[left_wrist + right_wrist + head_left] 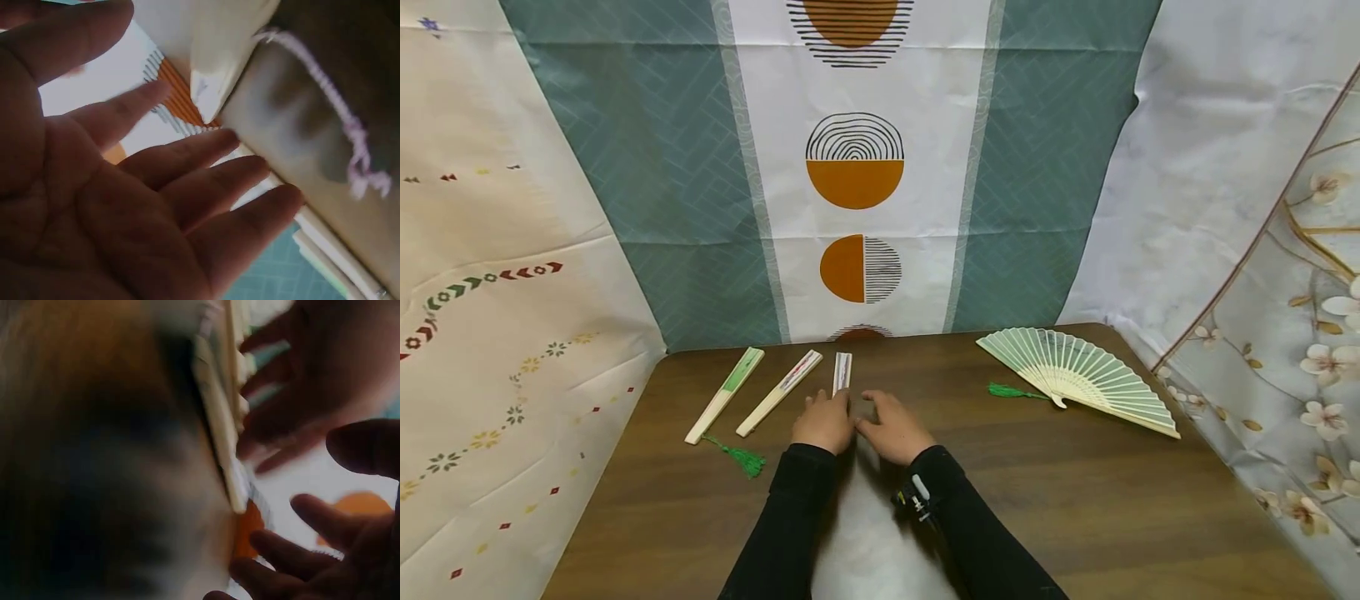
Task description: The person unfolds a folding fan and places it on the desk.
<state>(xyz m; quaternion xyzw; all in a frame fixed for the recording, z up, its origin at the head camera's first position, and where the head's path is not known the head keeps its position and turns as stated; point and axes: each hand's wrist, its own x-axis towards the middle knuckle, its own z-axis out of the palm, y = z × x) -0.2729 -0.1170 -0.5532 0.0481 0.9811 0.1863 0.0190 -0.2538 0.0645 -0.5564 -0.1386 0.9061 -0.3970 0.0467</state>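
One white-labelled folded fan [842, 371]: at 12 o'clock from the hands, partly hidden by the left one.
Left hand [824, 423]: released, fingers relaxed; contact with the fan unclear.
Right hand [895, 429]: released, fingers spread near it.
Pink cord [322, 81]: loose beside the fan.
Good handling: pinch both outer ribs lightly, cord free, clear of the middle folded fan [779, 393] at 10 o'clock.

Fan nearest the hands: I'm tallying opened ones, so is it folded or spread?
Folded: in the head view, the fan shows as a narrow strip, nothing fanned out; the left hand partly covers it.
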